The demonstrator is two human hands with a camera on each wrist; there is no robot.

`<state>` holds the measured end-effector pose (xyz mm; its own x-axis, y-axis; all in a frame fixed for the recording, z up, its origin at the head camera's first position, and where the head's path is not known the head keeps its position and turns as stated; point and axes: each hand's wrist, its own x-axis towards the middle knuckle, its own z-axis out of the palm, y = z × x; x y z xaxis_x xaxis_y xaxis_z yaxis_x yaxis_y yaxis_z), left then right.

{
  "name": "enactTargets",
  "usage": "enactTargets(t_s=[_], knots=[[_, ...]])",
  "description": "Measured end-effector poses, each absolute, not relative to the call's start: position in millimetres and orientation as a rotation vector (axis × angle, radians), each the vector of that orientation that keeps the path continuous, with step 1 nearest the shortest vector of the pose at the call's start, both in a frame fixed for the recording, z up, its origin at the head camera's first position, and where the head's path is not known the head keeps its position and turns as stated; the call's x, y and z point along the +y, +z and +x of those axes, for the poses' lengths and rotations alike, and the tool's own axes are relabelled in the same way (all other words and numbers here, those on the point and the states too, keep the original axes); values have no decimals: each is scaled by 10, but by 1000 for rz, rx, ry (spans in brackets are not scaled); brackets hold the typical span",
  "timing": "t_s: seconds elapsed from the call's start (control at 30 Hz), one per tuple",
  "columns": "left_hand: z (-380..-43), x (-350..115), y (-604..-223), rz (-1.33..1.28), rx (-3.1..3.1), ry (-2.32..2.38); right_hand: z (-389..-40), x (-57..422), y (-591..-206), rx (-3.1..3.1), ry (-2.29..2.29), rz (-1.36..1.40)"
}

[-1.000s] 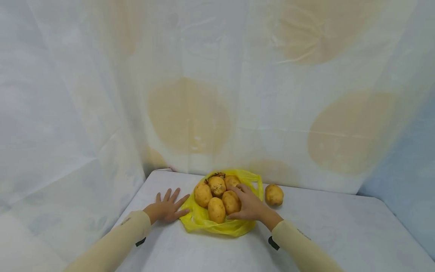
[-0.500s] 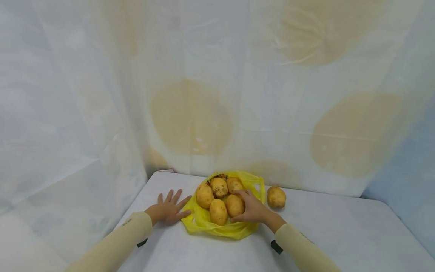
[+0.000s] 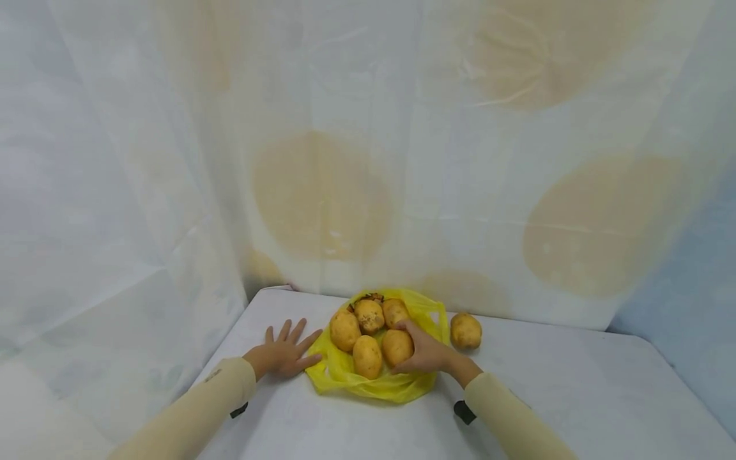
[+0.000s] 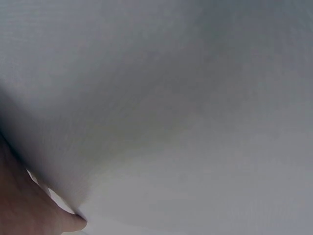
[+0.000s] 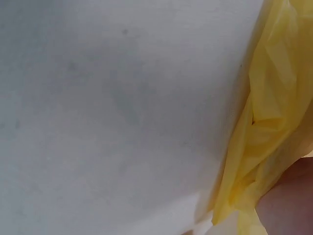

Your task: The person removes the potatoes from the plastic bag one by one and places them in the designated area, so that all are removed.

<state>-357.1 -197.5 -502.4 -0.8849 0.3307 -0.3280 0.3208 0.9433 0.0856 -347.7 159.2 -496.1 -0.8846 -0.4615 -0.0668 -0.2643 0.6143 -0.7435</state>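
Several potatoes lie on a spread yellow plastic bag in the head view. My right hand reaches in from the right, its thumb and fingers around the right-hand potato. Another potato sits just left of that one, and a potato with brown patches lies behind. My left hand rests on the table with fingers spread, thumb tip right at the bag's left edge. In the right wrist view, part of the hand shows against the crumpled bag. The left wrist view shows only the thumb over the white surface.
One potato lies outside the bag, to its right on the white table. Pale hanging sheets with tan spots stand behind the table. Dark bits lie at the bag's back.
My right hand has closed in around the right-hand potato, its fingers shifting off the potato behind. The left hand has stayed in place.
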Motion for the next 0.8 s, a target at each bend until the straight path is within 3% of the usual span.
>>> enactTargets(t_s=[0.8], knots=[[-3640, -2011, -5145, 489, 2776, 51, -3455, 1538, -4909, 2521, -1074, -541]])
